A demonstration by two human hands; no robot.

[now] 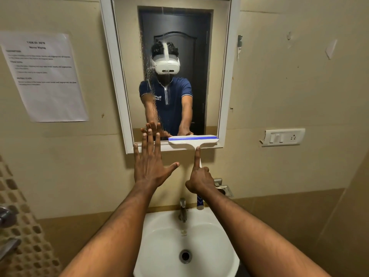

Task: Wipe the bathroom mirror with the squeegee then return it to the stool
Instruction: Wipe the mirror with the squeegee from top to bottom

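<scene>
Far to the left of the hands a printed sheet (45, 76) is taped to the wall. The left hand (150, 165) is spread flat and open, nothing gripped, its fingertips pressed over the bottom edge of the mirror (217, 66) as a brace. Above that hand a band of water streaks (148, 84) is seen running down the glass, so that strip is judged not yet wiped. Just to the right, the squeegee (193, 140) is held by the right hand (200, 179): the handle is gripped in the closed fingers and the index finger is laid straight up the neck. Its blade lies level against the lowest strip of glass, touching the frame's bottom rail and reaching to the right rail. Below both hands the tap (182, 210) and the basin (159, 246) are seen; to the right of the right hand a switch plate (283, 137) is fixed to the wall. The stool is not in view.

A downward pass appears to be ending. For a clean finish, even pressure should be kept through the index finger, the blade should be held level until it leaves the glass, and the next pass should be started at the top, overlapped leftward onto the streaked band. The bracing hand will probably have to be lifted clear first.
</scene>
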